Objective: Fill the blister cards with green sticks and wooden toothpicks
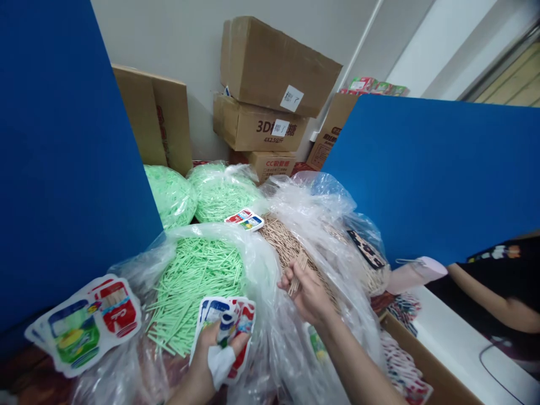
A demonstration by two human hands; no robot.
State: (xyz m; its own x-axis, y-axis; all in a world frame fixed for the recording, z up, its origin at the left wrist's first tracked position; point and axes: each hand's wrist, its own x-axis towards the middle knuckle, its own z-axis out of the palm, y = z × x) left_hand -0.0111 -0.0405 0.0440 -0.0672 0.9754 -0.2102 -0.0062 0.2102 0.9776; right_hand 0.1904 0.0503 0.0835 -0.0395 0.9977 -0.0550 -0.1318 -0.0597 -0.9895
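my left hand (207,347) grips printed packets (246,313); my right hand (311,295) holds brown sticks (302,262) over a plastic bag (304,218).

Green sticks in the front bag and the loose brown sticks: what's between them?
In the head view, crumpled clear plastic lies between the green sticks and brown sticks.

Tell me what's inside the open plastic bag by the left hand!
Loose light-green sticks lie in the open plastic bag. Printed cards in the left hand hide some; whatever lies under the top sticks is covered.
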